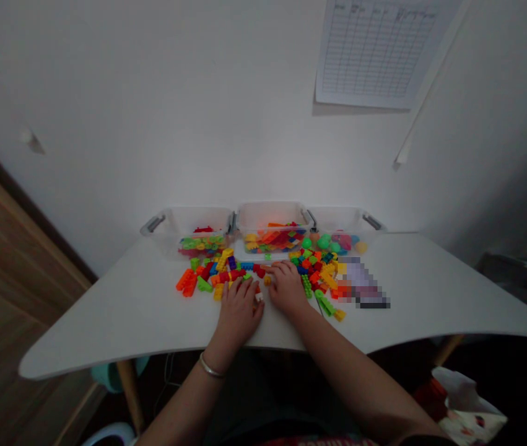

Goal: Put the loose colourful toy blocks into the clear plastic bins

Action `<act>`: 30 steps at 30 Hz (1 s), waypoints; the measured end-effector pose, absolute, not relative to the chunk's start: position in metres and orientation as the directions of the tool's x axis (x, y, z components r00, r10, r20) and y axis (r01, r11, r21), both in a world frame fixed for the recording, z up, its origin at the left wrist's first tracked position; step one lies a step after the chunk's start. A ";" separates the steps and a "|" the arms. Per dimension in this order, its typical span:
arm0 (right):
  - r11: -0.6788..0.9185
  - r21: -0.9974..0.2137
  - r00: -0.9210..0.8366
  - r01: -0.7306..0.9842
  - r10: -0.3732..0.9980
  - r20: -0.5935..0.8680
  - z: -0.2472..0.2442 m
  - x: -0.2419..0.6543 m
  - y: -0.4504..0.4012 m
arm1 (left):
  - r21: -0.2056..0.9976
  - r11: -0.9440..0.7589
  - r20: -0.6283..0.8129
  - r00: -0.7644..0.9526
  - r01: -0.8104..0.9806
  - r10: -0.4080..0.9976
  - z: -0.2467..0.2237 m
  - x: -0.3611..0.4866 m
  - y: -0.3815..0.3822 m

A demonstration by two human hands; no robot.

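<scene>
Colourful toy bricks lie in a loose spread across the middle of the white table (pixel 128 316). My left hand (pixel 239 310) rests low over the near edge of the bricks, its fingers apart, with a small white piece (pixel 259 297) at its thumb side. Red bricks (pixel 230 276) lie just beyond its fingertips. To its right, my right hand (pixel 287 286) reaches in with fingers bent beside a red brick (pixel 259 271) and a small yellow-orange piece (pixel 267 280). Whether its fingertips hold anything is too small to tell.
Three clear bins stand along the wall: left (pixel 174 217), middle (pixel 270 214) and right (pixel 342 217), with coloured pieces inside. Orange bricks (pixel 186 282) lie left, green (pixel 324 303) and yellow ones right. A pixelated flat object (pixel 363 282) lies farther right. A printed sheet (pixel 374 56) hangs above.
</scene>
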State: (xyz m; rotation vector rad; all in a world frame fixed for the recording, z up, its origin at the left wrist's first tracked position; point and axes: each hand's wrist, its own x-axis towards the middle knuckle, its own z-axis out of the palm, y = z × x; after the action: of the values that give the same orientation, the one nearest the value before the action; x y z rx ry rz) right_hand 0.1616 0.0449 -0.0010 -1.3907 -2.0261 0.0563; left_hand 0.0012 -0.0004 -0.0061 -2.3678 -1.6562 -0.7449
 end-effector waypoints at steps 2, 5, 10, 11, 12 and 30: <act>0.489 -0.369 -0.281 0.790 0.825 0.491 0.001 0.161 0.044 | 0.155 -0.373 0.481 0.260 0.915 0.837 -0.006 0.001 0.000; 0.507 -0.329 -0.336 0.797 0.824 0.455 -0.002 0.160 0.045 | 0.154 -0.373 0.480 0.261 0.915 0.838 -0.006 0.001 0.000; 0.448 -0.309 -0.304 0.839 0.856 0.417 -0.006 0.158 0.047 | 0.148 -0.375 0.471 0.269 0.915 0.840 -0.005 0.001 0.000; 0.434 -0.313 -0.286 0.845 0.861 0.422 -0.005 0.158 0.046 | 0.148 -0.375 0.470 0.268 0.915 0.841 -0.005 0.001 0.000; 0.419 -0.318 -0.265 0.851 0.864 0.429 -0.003 0.157 0.045 | 0.149 -0.375 0.471 0.267 0.915 0.841 -0.005 0.001 0.000; 0.386 -0.343 -0.208 0.857 0.867 0.454 0.008 0.163 0.037 | 0.155 -0.383 0.489 0.266 0.911 0.831 -0.006 0.000 0.000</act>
State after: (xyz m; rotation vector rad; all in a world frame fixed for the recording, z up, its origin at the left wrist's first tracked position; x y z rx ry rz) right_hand 0.1630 0.0371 0.0075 -1.4729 -2.0655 0.0223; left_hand 0.0005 0.0002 -0.0057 -2.3695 -1.6460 -0.7616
